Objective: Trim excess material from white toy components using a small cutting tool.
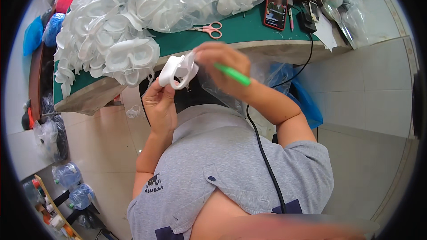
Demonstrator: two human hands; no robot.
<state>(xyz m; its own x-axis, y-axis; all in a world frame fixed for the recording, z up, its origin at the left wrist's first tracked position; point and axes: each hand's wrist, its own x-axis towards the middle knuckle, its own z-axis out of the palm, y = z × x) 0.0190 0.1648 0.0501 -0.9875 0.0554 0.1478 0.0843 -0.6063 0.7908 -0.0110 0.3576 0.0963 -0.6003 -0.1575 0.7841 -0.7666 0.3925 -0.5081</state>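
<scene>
My left hand (160, 104) pinches a white, rubbery goggle-shaped piece (169, 72) by its lower edge, in front of the table's near edge. Curled at the far side of that piece is my right hand (224, 62), slightly smeared by motion. A slim tool with a bright green handle (233, 74) lies in its grip, the handle's end sticking out toward my wrist. The tool's working tip is hidden by the fingers and the piece. Many similar white goggle pieces (131, 55) are heaped on the green tabletop (242, 26), the nearest ones just beyond my left hand.
Pink-handled scissors (210, 30) lie on the tabletop, with a phone (276, 9) and a pen (291, 20) farther right. A black cable (262, 146) hangs across my front. Blue plastic (307, 106) sits under the table. Large water bottles (81, 195) stand at the lower left.
</scene>
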